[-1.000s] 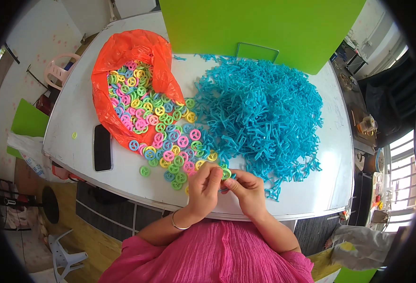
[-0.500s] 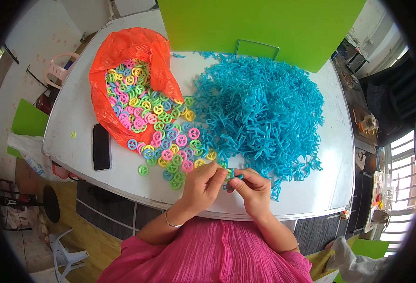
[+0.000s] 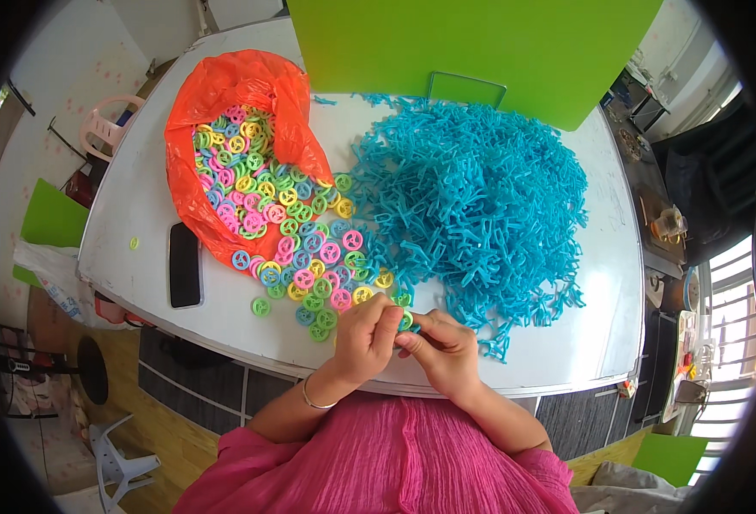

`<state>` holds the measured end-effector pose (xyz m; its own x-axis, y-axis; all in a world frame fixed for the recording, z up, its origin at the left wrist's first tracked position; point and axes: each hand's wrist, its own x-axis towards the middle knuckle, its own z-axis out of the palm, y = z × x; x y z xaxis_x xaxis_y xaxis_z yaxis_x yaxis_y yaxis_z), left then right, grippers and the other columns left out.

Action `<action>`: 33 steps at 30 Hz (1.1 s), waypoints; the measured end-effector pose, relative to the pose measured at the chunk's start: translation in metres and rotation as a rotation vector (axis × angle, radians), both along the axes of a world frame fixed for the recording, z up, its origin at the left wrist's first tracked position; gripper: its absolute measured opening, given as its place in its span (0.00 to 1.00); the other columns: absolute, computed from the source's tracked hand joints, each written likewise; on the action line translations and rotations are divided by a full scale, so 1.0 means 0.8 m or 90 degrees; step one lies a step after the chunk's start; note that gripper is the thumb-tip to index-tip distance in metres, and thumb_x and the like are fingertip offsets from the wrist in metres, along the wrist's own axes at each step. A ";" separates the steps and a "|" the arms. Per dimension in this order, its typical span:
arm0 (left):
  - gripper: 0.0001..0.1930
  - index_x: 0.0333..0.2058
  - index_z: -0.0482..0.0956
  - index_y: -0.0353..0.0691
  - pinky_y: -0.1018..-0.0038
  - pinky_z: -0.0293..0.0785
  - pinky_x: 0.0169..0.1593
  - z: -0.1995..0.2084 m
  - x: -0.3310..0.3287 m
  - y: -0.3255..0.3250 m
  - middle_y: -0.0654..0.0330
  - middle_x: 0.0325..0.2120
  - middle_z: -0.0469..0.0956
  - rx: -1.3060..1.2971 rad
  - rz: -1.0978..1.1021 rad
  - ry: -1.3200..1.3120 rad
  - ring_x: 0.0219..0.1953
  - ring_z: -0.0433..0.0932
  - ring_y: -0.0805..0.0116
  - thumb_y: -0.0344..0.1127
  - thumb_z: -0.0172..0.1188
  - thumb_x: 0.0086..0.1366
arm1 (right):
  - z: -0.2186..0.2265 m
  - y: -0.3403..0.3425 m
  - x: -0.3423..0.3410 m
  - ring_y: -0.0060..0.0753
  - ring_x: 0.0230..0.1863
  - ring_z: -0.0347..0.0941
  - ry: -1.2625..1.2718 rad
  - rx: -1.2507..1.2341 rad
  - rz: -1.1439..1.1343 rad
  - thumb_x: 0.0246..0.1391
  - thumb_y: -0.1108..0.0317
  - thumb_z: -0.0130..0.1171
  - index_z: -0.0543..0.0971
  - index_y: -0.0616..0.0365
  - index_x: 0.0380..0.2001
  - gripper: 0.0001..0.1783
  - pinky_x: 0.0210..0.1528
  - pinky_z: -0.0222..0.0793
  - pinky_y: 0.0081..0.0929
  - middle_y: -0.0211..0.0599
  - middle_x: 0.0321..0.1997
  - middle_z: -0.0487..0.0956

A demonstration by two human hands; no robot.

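My left hand (image 3: 365, 336) pinches a small green plastic wheel (image 3: 406, 320) near the table's front edge. Pressed against it, my right hand (image 3: 443, 349) has its thumb and fingers closed on a small blue forked plastic piece (image 3: 416, 329), mostly covered by the fingers. Whether wheel and piece are joined cannot be made out. Just beyond my left hand lie loose spoked wheels (image 3: 329, 254) in pink, green, yellow and blue, spilling from a red plastic bag (image 3: 252, 75). Beyond my right hand rises a big heap of blue forked pieces (image 3: 481, 206).
A black phone (image 3: 184, 265) lies left of the wheels on the white table (image 3: 129, 223). An upright green board (image 3: 481, 51) stands behind the blue heap, with a wire loop (image 3: 468, 88) at its foot. One lone yellow-green wheel (image 3: 134, 243) sits near the left edge.
My right hand has moved left and closer to my left hand. The blue piece is now more hidden behind the fingers, and the green wheel has shifted slightly left and down.
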<state>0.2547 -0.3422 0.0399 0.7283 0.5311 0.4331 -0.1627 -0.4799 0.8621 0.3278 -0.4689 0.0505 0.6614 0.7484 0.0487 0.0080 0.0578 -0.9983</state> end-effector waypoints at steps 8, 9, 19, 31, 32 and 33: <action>0.11 0.24 0.69 0.37 0.67 0.59 0.21 -0.002 -0.001 0.002 0.56 0.14 0.66 -0.027 -0.012 0.039 0.16 0.67 0.59 0.33 0.51 0.67 | 0.004 -0.004 0.018 0.27 0.20 0.70 -0.284 -0.102 0.013 0.45 0.72 0.68 0.80 0.61 0.43 0.19 0.22 0.64 0.24 0.35 0.21 0.72; 0.11 0.25 0.69 0.36 0.67 0.59 0.21 -0.002 -0.001 0.002 0.56 0.14 0.66 0.008 -0.011 0.026 0.16 0.67 0.59 0.33 0.51 0.67 | 0.005 -0.004 0.019 0.27 0.20 0.70 -0.284 -0.101 0.014 0.45 0.72 0.68 0.80 0.61 0.43 0.19 0.22 0.64 0.24 0.35 0.21 0.72; 0.10 0.27 0.71 0.36 0.71 0.59 0.22 -0.002 0.007 -0.003 0.60 0.16 0.66 -0.011 0.041 -0.007 0.18 0.67 0.67 0.33 0.49 0.68 | 0.015 -0.003 0.008 0.20 0.21 0.70 -0.279 -0.087 -0.005 0.47 0.70 0.68 0.72 0.60 0.55 0.30 0.25 0.68 0.19 0.34 0.22 0.72; 0.17 0.29 0.71 0.37 0.76 0.62 0.26 0.007 -0.011 -0.024 0.63 0.17 0.64 -0.287 -0.099 0.189 0.22 0.65 0.79 0.44 0.45 0.71 | 0.058 -0.040 0.031 0.32 0.42 0.74 -0.912 0.009 0.141 0.39 0.67 0.69 0.81 0.47 0.42 0.21 0.47 0.67 0.33 0.29 0.32 0.79; 0.16 0.31 0.72 0.36 0.72 0.65 0.28 0.004 -0.020 -0.024 0.59 0.18 0.67 -0.299 -0.188 0.263 0.23 0.71 0.72 0.43 0.45 0.71 | 0.050 -0.050 0.026 0.32 0.43 0.74 -0.924 0.054 0.140 0.42 0.69 0.65 0.80 0.48 0.44 0.20 0.48 0.67 0.32 0.28 0.35 0.79; 0.16 0.31 0.72 0.36 0.72 0.65 0.28 0.007 -0.020 -0.021 0.59 0.18 0.67 -0.299 -0.191 0.262 0.23 0.71 0.72 0.43 0.45 0.71 | 0.040 -0.054 0.026 0.32 0.43 0.75 -0.934 0.098 0.139 0.45 0.71 0.61 0.79 0.49 0.46 0.20 0.49 0.68 0.32 0.27 0.38 0.79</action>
